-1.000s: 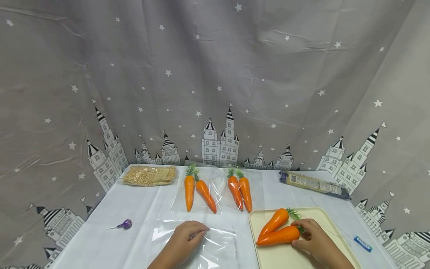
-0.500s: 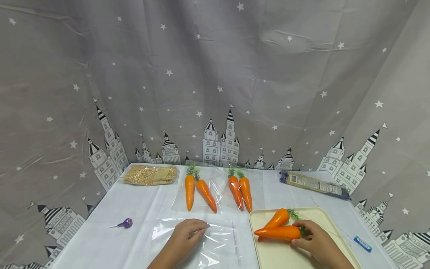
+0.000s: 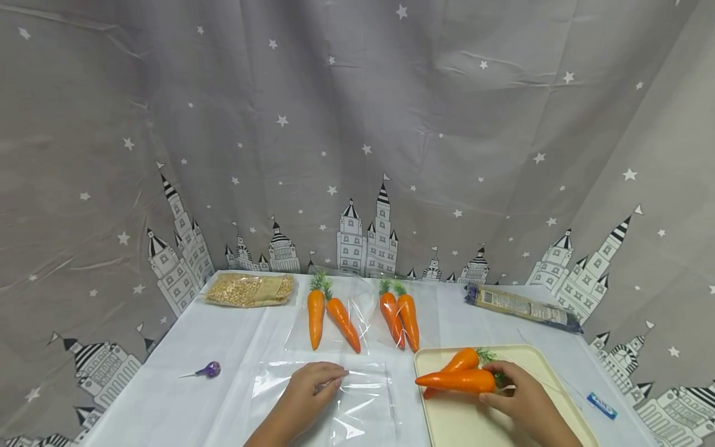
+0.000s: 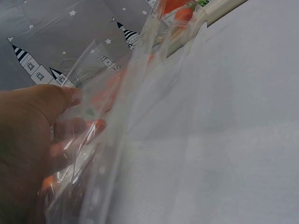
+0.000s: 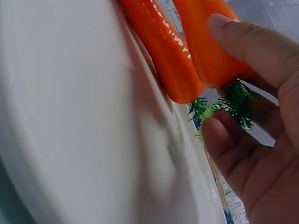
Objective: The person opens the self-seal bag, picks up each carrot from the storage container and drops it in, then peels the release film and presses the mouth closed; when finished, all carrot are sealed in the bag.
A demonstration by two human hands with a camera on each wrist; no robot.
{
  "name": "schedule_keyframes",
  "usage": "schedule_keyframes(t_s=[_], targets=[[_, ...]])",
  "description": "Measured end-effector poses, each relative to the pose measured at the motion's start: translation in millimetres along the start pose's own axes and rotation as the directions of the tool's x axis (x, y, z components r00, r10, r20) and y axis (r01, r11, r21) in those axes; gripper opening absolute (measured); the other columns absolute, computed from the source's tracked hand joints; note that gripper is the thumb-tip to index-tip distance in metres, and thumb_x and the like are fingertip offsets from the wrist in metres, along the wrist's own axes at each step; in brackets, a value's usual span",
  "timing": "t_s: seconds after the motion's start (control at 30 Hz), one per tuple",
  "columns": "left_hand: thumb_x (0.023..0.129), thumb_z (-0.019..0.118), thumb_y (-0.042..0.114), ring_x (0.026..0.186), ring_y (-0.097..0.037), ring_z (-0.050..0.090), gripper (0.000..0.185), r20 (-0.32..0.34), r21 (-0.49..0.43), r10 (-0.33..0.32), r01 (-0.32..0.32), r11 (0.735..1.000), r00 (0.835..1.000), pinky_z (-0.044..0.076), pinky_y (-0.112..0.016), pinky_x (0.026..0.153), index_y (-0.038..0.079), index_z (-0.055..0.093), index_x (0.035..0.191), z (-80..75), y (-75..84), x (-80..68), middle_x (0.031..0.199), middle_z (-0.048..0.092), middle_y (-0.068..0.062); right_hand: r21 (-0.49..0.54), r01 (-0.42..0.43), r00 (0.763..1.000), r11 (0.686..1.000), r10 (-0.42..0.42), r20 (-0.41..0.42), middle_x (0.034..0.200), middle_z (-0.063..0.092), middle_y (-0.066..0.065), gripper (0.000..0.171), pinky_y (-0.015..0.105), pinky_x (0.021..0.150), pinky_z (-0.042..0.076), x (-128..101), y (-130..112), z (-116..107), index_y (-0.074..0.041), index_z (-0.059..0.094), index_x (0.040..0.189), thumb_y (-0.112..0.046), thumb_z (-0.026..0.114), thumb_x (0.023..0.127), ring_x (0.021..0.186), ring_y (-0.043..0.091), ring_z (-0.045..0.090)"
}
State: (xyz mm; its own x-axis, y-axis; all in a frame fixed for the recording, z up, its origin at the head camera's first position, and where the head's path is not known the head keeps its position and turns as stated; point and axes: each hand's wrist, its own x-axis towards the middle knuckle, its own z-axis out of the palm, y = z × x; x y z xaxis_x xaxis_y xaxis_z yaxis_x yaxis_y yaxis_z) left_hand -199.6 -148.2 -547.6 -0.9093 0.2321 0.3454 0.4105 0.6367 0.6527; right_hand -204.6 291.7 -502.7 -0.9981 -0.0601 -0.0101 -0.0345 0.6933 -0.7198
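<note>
My left hand (image 3: 307,392) pinches the upper part of a clear plastic bag (image 3: 363,413) lying on the white table. In the left wrist view, the bag's film (image 4: 107,154) is between the thumb and fingers. My right hand (image 3: 522,397) grips a carrot (image 3: 455,380) by its thick leafy end, its tip pointing left past the rim of a cream tray (image 3: 455,431). A second carrot (image 3: 465,358) lies in the tray, partly hidden behind the held one. The right wrist view shows the thumb on the held carrot (image 5: 205,42), with its green leaves near the curled fingers.
Two clear bags (image 3: 296,335) (image 3: 427,323), each with two carrots, lie at the back. A pack of yellow kernels (image 3: 248,291) is back left, a long dark-ended package (image 3: 525,307) back right. A purple lollipop (image 3: 211,370) lies left; a small blue packet (image 3: 602,405) lies right.
My right hand has lifted its carrot slightly, and the tip has moved left over the tray's rim. The left hand stays at the bag, almost still.
</note>
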Motion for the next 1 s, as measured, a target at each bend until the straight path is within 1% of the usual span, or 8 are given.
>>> schedule_keyframes(t_s=[0.13,0.23,0.37,0.57,0.73,0.83,0.9,1.0], targets=[[0.099,0.072,0.022,0.112,-0.016,0.069,0.018,-0.011,0.006,0.013,-0.013,1.0,1.0,0.056,-0.043,0.099,0.026,0.082,0.114,0.5,0.1,-0.4,0.117,0.075,0.015,0.012,0.039,0.998,0.999,-0.038,-0.039,0.127,0.069,0.009,0.057,0.021,0.082,0.059,-3,-4,1,-0.008,0.068,0.129,-0.024,0.092,0.08,0.099,0.014,0.064],[0.099,0.072,0.022,0.112,-0.016,0.069,0.018,-0.007,0.01,0.008,-0.008,1.0,1.0,0.056,-0.043,0.099,0.026,0.082,0.113,0.2,0.4,0.0,0.116,0.075,0.015,0.022,0.074,0.995,0.997,-0.072,-0.07,0.127,0.068,0.012,0.057,0.021,0.08,0.059,-5,-7,0,-0.006,0.067,0.13,-0.02,0.091,0.08,0.098,0.012,0.064],[0.1,0.071,0.023,0.113,-0.017,0.069,0.018,0.004,0.014,-0.001,0.001,1.0,1.0,0.056,-0.044,0.099,0.027,0.081,0.114,-0.6,1.1,0.5,0.117,0.075,0.014,0.049,0.097,0.991,0.994,-0.092,-0.093,0.129,0.068,0.012,0.056,0.022,0.08,0.06,-6,-11,1,-0.006,0.068,0.13,-0.016,0.091,0.08,0.097,0.007,0.063],[0.101,0.07,0.026,0.114,-0.017,0.068,0.018,0.013,0.001,0.0,0.0,1.0,1.0,0.056,-0.046,0.1,0.028,0.081,0.116,-1.4,1.2,0.3,0.118,0.075,0.014,0.036,0.154,0.981,0.987,-0.149,-0.121,0.128,0.069,0.011,0.054,0.023,0.079,0.06,-5,-20,6,-0.007,0.07,0.126,-0.016,0.093,0.078,0.096,0.004,0.061],[0.101,0.07,0.027,0.115,-0.018,0.068,0.019,0.014,-0.009,-0.001,0.001,1.0,1.0,0.055,-0.047,0.1,0.029,0.081,0.116,-0.9,-0.1,0.1,0.119,0.074,0.015,0.009,0.144,0.985,0.99,-0.142,-0.099,0.124,0.07,0.003,0.052,0.023,0.079,0.059,-4,-30,13,-0.012,0.072,0.124,-0.02,0.093,0.078,0.095,0.006,0.061],[0.101,0.07,0.027,0.114,-0.017,0.068,0.018,0.005,-0.008,0.001,-0.001,1.0,1.0,0.055,-0.046,0.1,0.029,0.081,0.116,0.1,-0.5,-0.3,0.119,0.074,0.016,-0.019,0.143,0.985,0.99,-0.144,-0.097,0.118,0.07,-0.001,0.049,0.023,0.078,0.058,-4,-35,18,-0.015,0.073,0.121,-0.021,0.093,0.077,0.092,0.01,0.062],[0.101,0.07,0.027,0.114,-0.016,0.068,0.018,0.0,-0.006,-0.001,0.0,1.0,1.0,0.055,-0.045,0.1,0.029,0.081,0.115,0.7,-0.5,-0.5,0.118,0.074,0.017,-0.03,0.141,0.985,0.99,-0.143,-0.096,0.115,0.07,-0.003,0.047,0.024,0.078,0.057,-5,-38,22,-0.016,0.073,0.119,-0.019,0.093,0.077,0.09,0.013,0.061],[0.101,0.07,0.027,0.114,-0.015,0.068,0.018,-0.002,-0.006,0.0,0.0,1.0,1.0,0.056,-0.044,0.099,0.029,0.081,0.115,1.1,-0.3,-0.5,0.118,0.074,0.017,-0.045,0.128,0.987,0.991,-0.132,-0.088,0.112,0.069,-0.004,0.045,0.023,0.077,0.057,-5,-42,27,-0.018,0.073,0.117,-0.019,0.094,0.077,0.09,0.015,0.061]])
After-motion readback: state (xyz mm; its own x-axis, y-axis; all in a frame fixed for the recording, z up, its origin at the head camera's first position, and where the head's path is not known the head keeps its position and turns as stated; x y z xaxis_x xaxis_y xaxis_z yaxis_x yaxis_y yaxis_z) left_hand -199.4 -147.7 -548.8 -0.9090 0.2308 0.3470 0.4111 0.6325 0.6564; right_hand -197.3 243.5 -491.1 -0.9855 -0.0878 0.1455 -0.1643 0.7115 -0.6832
